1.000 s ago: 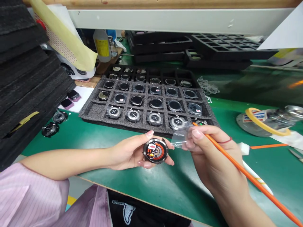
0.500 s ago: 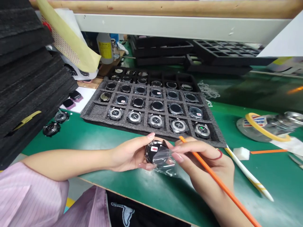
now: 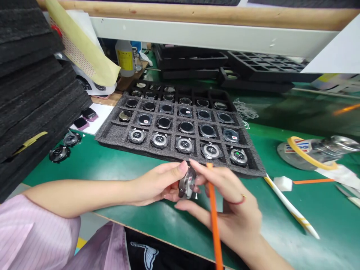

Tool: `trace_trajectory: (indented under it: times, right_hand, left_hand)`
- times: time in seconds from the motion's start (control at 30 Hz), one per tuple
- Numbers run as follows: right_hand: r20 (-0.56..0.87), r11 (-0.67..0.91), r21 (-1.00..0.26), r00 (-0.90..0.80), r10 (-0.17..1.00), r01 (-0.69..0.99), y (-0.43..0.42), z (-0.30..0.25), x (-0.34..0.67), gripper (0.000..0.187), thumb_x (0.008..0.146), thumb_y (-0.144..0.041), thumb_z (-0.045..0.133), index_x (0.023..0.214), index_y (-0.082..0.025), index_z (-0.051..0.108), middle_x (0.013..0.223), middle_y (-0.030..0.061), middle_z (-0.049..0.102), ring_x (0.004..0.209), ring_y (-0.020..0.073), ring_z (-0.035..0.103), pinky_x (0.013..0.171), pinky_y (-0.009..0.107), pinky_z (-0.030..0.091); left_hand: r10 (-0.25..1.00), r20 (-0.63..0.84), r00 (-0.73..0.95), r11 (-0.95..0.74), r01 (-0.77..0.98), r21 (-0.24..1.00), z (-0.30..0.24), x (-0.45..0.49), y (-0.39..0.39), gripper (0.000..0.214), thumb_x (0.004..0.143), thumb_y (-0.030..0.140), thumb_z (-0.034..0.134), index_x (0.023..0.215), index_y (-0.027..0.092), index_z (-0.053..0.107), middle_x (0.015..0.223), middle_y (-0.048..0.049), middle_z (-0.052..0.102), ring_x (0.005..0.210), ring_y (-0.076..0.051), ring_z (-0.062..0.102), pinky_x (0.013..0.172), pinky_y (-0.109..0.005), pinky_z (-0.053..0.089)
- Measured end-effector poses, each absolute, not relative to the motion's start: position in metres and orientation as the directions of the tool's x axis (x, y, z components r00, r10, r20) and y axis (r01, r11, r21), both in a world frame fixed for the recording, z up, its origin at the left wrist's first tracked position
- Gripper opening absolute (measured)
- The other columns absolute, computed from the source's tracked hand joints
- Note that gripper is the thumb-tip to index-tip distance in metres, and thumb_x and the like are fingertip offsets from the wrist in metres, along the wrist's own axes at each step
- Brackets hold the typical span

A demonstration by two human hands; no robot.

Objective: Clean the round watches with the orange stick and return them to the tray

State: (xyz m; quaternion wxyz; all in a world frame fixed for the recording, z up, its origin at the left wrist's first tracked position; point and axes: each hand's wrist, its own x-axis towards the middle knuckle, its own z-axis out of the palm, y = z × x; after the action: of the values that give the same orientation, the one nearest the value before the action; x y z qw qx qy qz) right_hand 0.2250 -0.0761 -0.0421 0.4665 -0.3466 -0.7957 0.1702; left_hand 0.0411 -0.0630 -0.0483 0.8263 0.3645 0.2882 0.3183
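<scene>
A round watch body [image 3: 188, 183] is held on edge between both hands, just above the green bench near its front edge. My left hand [image 3: 159, 183] grips it from the left with thumb on top and fingers beneath. My right hand [image 3: 225, 204] closes on it from the right, fingertips on its face, and also carries an orange stick [image 3: 214, 217] that slants down toward me. Clear film glints at the watch's right side. Just beyond the hands lies a grey foam tray [image 3: 112, 132] with several watch bodies in its pockets.
A stack of black foam sheets [image 3: 30, 82] rises at the left, with two loose watch bodies [image 3: 59, 153] at its foot. A white pen [image 3: 292, 210], a white block [image 3: 283, 183] and a yellow tape ring [image 3: 309, 152] lie at the right. Black trays [image 3: 253, 65] and a bottle [image 3: 124, 56] stand behind.
The watch showed a lit orange dial, then went dark under clear film laid over it. Now it is turned on edge, with my right hand closed over it and the orange stick swung steeper.
</scene>
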Motion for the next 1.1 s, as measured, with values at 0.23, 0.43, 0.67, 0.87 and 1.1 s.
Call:
trace_trajectory:
  times: [0.23,0.43,0.67,0.87,1.1]
  right_hand:
    - [0.575,0.658,-0.702,-0.328,0.749,0.272,-0.077,-0.044,0.224,0.064,0.077,-0.034,0.091,0.136,-0.035,0.067,0.089,0.0004,0.068,0.075,0.0168,0.065,0.066,0.030,0.058]
    - [0.579,0.644,-0.731,-0.293,0.761,0.227,-0.077,-0.044,0.224,0.064,0.073,-0.036,0.094,0.133,-0.034,0.071,0.090,0.0019,0.073,0.070,0.0165,0.065,0.064,0.031,0.059]
    - [0.581,0.649,-0.720,-0.298,0.757,0.245,-0.078,-0.044,0.224,0.064,0.073,-0.038,0.094,0.133,-0.033,0.072,0.091,0.0034,0.074,0.070,0.0173,0.066,0.063,0.032,0.061]
    - [0.585,0.667,-0.702,-0.334,0.739,0.248,-0.077,-0.042,0.226,0.069,0.073,-0.033,0.094,0.136,-0.035,0.068,0.092,0.0017,0.072,0.071,0.0165,0.065,0.067,0.031,0.060]
    - [0.519,0.571,-0.802,-0.268,0.812,0.176,-0.070,-0.036,0.244,0.056,0.095,-0.061,0.065,0.145,-0.035,0.064,0.097,0.0042,0.071,0.072,0.0168,0.063,0.074,0.036,0.057]
  left_hand:
    - [0.799,-0.177,0.575,0.347,-0.201,0.916,-0.043,0.040,-0.065,0.062,0.090,0.076,0.058,0.092,0.015,0.061,0.073,0.0024,0.054,0.050,-0.005,0.035,0.047,-0.023,0.027]
    - [0.821,-0.184,0.541,0.300,-0.135,0.944,-0.038,0.038,-0.067,0.061,0.089,0.077,0.060,0.085,0.016,0.061,0.070,0.0032,0.052,0.056,-0.008,0.040,0.052,-0.023,0.032]
    - [0.804,-0.211,0.556,0.344,-0.146,0.928,-0.042,0.038,-0.067,0.062,0.086,0.078,0.062,0.085,0.016,0.060,0.068,0.0039,0.052,0.054,-0.008,0.042,0.051,-0.023,0.033]
    - [0.808,-0.199,0.555,0.345,-0.170,0.923,-0.039,0.035,-0.065,0.061,0.084,0.077,0.066,0.086,0.017,0.056,0.069,0.0036,0.057,0.052,-0.007,0.045,0.050,-0.022,0.034]
    - [0.866,-0.197,0.459,0.330,-0.230,0.916,-0.033,0.033,-0.067,0.053,0.064,0.039,0.098,0.079,0.018,0.051,0.073,0.0027,0.066,0.064,-0.009,0.058,0.063,-0.022,0.046]
